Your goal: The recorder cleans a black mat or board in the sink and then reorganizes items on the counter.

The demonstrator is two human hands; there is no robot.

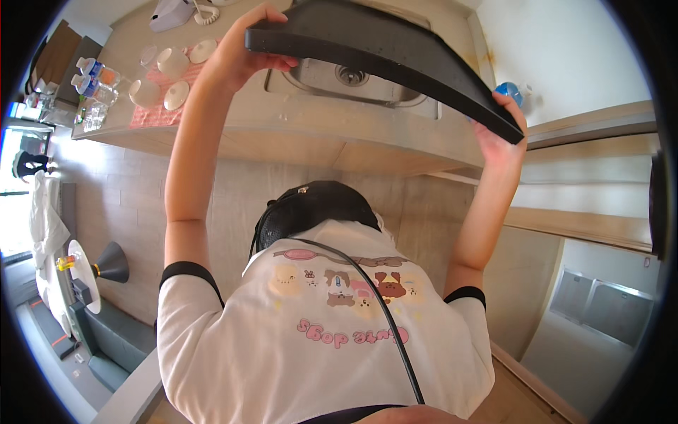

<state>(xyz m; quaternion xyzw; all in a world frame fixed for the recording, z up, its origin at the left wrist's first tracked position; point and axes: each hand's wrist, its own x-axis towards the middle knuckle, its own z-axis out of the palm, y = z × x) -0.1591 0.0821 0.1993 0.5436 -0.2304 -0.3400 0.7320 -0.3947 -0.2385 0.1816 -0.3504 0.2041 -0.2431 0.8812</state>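
A large black flat tray or panel (pixel 339 37), with a thick front edge and small water drops on it, is held up over a stainless steel sink (pixel 318 77). My left hand (pixel 254 45) grips its left end, with the thumb on top and fingers underneath. At the right end, my right hand (pixel 503 124) holds the corner. The panel hides much of the sink, but the drain (pixel 351 75) shows below its front edge.
White cups (pixel 173 62) and lids (pixel 176 95) sit on a red patterned cloth (pixel 153 117) at the counter's left. Plastic bottles (pixel 98 93) stand farther left. A blue item (pixel 509 93) is by the right wall. A black cable (pixel 381 297) crosses my shirt.
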